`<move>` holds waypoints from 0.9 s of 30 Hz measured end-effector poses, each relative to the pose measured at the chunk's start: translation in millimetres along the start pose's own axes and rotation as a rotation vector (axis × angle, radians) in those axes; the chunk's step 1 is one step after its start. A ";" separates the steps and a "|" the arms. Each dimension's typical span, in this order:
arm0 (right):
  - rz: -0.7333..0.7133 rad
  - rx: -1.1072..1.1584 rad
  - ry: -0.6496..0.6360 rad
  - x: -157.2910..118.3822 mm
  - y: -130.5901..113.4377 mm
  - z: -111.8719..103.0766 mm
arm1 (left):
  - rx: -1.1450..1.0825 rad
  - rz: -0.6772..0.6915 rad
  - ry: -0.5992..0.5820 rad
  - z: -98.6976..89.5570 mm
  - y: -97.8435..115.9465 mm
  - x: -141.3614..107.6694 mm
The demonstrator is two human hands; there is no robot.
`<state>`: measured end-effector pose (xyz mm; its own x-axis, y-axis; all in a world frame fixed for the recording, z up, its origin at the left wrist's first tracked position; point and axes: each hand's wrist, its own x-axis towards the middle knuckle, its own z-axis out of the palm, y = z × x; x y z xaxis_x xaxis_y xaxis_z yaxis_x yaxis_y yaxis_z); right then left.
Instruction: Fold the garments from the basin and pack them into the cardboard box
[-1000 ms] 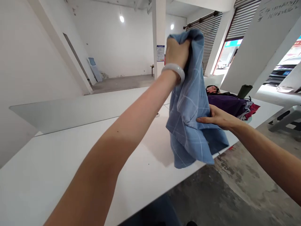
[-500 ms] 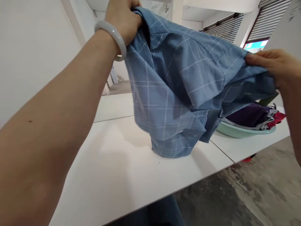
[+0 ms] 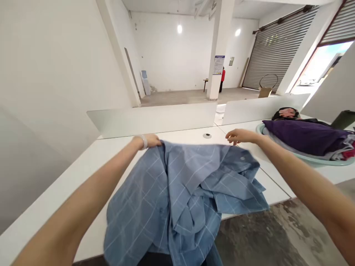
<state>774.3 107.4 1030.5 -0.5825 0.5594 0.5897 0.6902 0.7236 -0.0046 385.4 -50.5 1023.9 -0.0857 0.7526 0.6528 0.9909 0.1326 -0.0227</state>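
Observation:
A blue shirt with thin white check lines [image 3: 188, 173] lies crumpled across the white table [image 3: 91, 162], its lower part hanging over the near edge. My left hand [image 3: 152, 140], with a pale bangle at the wrist, is closed on the shirt's far left corner. Just above the shirt's far right part is my right hand [image 3: 237, 136], its fingers apart and slightly curled, with nothing seen in them.
A pale green basin [image 3: 313, 159] at the right holds purple, grey and red clothes. Low frosted panels [image 3: 158, 117] line the table's far side. A round cable hole [image 3: 207, 136] lies beyond the shirt. Far back, a person in red is partly behind a pillar [image 3: 217, 48].
The shirt has come down from the air onto the table. Both hands have lowered and moved away from the camera; my right hand has let go of the cloth. The view has tilted up.

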 end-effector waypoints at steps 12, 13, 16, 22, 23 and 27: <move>-0.196 -0.297 -0.117 14.6 5.6 90.9 | -0.110 0.244 -0.068 126.8 92.5 -54.2; -0.151 -0.366 -0.063 15.0 7.4 96.6 | -0.090 0.258 -0.065 132.0 100.3 -55.4; 0.145 -0.454 0.105 12.3 20.3 107.3 | -0.049 0.259 -0.109 132.6 100.2 -44.9; 0.256 -0.279 0.061 11.7 19.9 91.5 | -0.194 0.301 -0.296 95.7 95.7 -9.0; 0.158 -0.213 0.099 12.9 8.9 83.0 | -0.253 0.309 -0.257 91.4 103.2 -4.1; -0.299 0.170 0.238 10.9 -55.5 31.8 | -0.432 0.285 0.158 76.3 129.9 17.3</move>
<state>716.0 86.2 1011.4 -0.6171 0.2202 0.7554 0.4136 0.9075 0.0734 504.7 28.9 974.4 0.1759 0.6094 0.7731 0.9278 -0.3651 0.0766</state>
